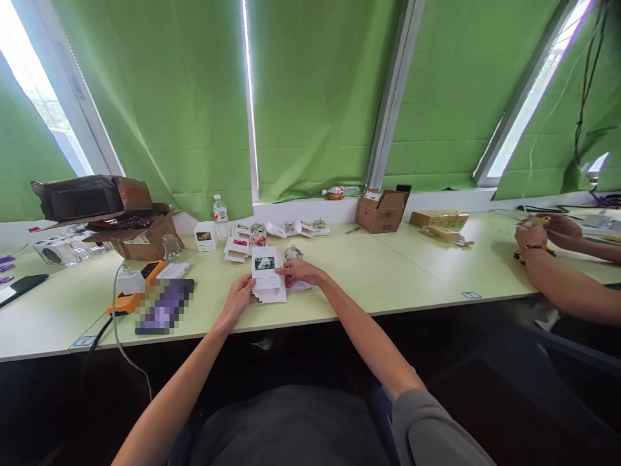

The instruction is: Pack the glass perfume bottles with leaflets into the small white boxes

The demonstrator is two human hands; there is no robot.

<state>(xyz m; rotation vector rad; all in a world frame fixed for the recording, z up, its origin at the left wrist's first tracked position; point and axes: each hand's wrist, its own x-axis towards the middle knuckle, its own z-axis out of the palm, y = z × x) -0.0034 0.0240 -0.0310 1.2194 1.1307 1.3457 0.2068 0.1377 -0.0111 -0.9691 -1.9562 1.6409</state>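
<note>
A white paper box (pixel 266 268) with a white-flower picture faces me between my hands, its lower flaps unfolded. My left hand (pixel 239 296) grips its left edge, thumb on the front. At the opposite edge, my right hand (pixel 301 274) has its fingers closed on the side of the box; some fingertips are hidden. Just behind my right hand sits a small round clear ornament (pixel 293 254). Farther back lie opened white boxes (pixel 237 243) with flower pictures and more round ornaments (pixel 319 224). A closed white box (pixel 206 237) with a yellow-flower picture stands to the left.
On the left are a blurred-out phone (pixel 165 307), an orange power strip (pixel 127 301) with cables, and piled cardboard boxes (pixel 140 236). A water bottle (pixel 220 217) stands behind. Rightward are a brown carton (pixel 383 211), a yellow box (pixel 439 219) and another person's hands (pixel 533 234).
</note>
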